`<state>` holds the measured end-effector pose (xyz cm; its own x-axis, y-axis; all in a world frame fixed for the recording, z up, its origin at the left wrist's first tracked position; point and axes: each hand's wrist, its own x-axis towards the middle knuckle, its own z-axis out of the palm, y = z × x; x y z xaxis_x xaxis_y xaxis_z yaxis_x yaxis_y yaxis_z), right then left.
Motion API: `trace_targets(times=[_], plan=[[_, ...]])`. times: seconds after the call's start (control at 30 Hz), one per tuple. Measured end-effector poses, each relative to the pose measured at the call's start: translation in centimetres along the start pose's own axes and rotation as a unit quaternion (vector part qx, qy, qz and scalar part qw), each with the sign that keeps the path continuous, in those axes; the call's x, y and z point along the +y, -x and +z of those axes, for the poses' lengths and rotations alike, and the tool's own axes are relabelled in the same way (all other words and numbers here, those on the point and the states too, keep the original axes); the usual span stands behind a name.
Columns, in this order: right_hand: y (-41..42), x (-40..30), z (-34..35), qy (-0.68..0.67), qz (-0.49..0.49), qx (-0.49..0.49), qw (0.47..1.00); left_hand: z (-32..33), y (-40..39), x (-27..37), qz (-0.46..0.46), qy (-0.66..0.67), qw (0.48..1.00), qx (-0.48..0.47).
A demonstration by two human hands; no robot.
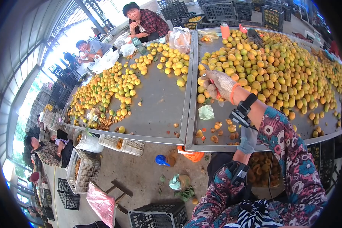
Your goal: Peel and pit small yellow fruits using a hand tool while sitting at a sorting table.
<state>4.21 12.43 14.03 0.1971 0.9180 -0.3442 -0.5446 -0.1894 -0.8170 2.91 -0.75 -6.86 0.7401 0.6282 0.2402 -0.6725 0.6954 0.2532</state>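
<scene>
My right hand (pixel 222 84), in a soiled pale glove with an orange band at the wrist, is over the left edge of a large apricot heap (pixel 259 67). Its fingers are closed on a small metal tool (pixel 204 75), perhaps a knife, with a bit of red showing between them. My left hand (pixel 247 139), in a blue-grey glove, is lower, at the table's near edge; my right forearm hides its fingers, so I cannot tell what they hold. Between the hands and the frame divider lie apricot scraps (pixel 214 138) and a crumpled pale green paper (pixel 206 112).
A metal table (pixel 159 114) with a raised rim bears more apricots (pixel 108 91). Below my arms, a container holds halved apricots (pixel 263 168). On the floor stand two drink jugs (pixel 179 182), a black crate (pixel 156 215) and a stool with a pink cushion (pixel 101 203). Several people sit around.
</scene>
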Motion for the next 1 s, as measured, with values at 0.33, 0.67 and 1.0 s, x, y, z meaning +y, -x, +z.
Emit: trace_targets(times=[0.33,0.67,1.0], plan=[[9.5,0.3,-5.9,0.088,-0.012,-0.025,0.996,3.1,-0.9,1.1,-0.033,-0.086,0.984,0.154],[9.3,-0.8,-4.4,0.066,-0.021,-0.046,0.997,2.0,-0.9,0.3,-0.046,-0.067,0.981,0.175],[5.3,-1.0,0.2,0.073,0.003,-0.060,0.996,-2.1,-0.4,0.6,0.010,-0.180,0.981,0.069]])
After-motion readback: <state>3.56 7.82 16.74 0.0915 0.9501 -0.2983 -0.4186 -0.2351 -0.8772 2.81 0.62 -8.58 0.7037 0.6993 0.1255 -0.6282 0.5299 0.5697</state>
